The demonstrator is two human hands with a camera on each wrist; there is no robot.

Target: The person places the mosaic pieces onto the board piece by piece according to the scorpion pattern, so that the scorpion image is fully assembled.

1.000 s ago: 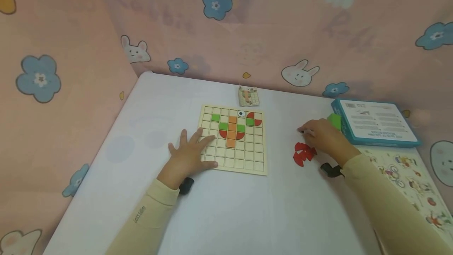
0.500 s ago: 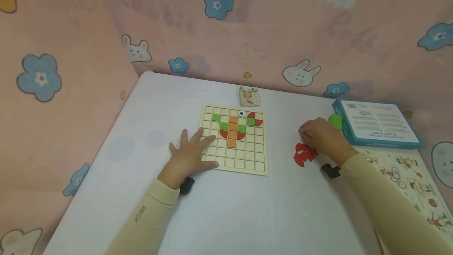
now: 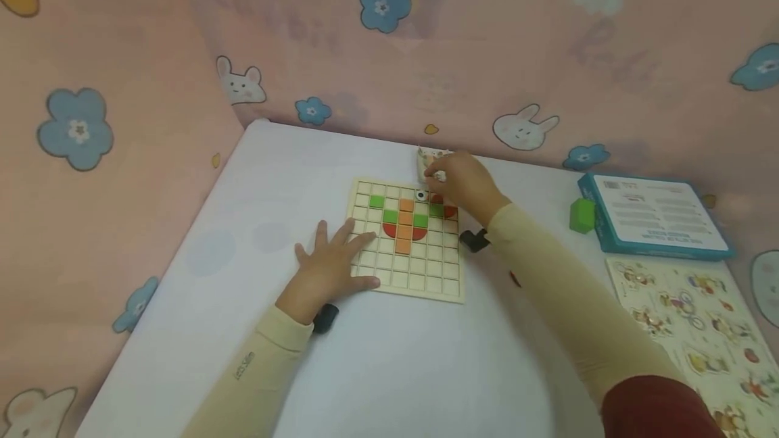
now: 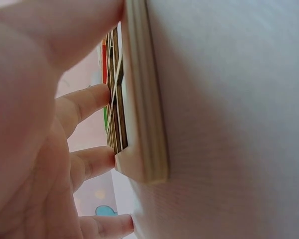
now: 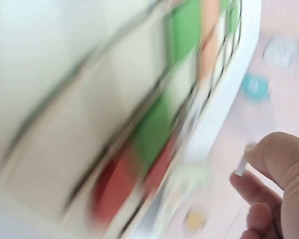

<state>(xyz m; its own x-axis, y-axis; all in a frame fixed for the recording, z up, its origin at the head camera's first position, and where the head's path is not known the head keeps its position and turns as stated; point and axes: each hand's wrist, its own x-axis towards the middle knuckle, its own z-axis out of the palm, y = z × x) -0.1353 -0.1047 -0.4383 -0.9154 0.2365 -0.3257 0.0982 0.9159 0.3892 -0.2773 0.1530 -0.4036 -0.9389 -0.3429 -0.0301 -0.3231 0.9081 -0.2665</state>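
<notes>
A wooden grid board (image 3: 417,282) lies on the table, bearing green, orange and red tiles and an eye tile (image 3: 421,195). My left hand (image 3: 328,265) has its fingers spread over the board's left edge; fingertips touch the rim in the left wrist view. Over the board's top right, my right hand (image 3: 465,184) pinches a small pale tile (image 5: 242,166) between thumb and finger, seen edge-on in the right wrist view. That hand partly covers a small pattern card (image 3: 422,162) behind the board and some red tiles on it.
A green block (image 3: 582,215) stands beside a blue-edged box (image 3: 663,211) at the right. In front of the box lies a board with cartoon pictures (image 3: 681,326). One red piece (image 3: 515,278) peeks out by the right sleeve. A printed cloth wall (image 3: 438,53) rises behind.
My right hand has moved left from beside the red pieces to the board's top right, carrying the small tile. The right sleeve now hides most of the red pieces. My left hand stays put.
</notes>
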